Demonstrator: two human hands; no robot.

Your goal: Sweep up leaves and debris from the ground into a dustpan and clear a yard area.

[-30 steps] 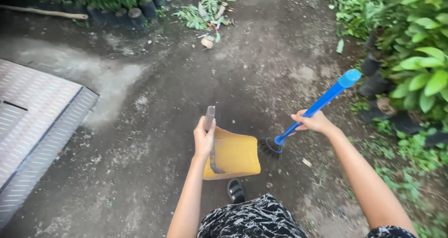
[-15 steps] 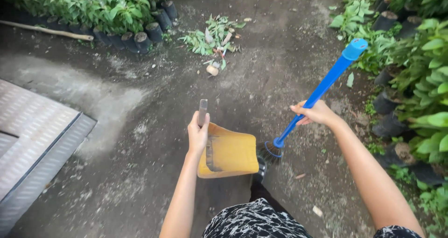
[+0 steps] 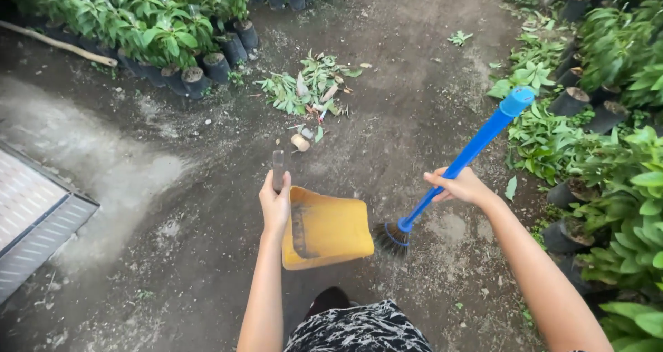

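My left hand grips the dark handle of a yellow dustpan, held just above the dirt path with its mouth turned right. My right hand holds the blue handle of a small broom; its dark bristles sit right beside the dustpan's open edge. Ahead on the ground lies a pile of cut green leaves and scraps, apart from both hands.
Rows of seedlings in black bags line the upper left and the right side. A ribbed metal ramp lies at the left edge. A long stick rests by the left plants.
The view has moved forward along the path, so the leaf pile is nearer. Both hands keep the same grip on dustpan and broom.
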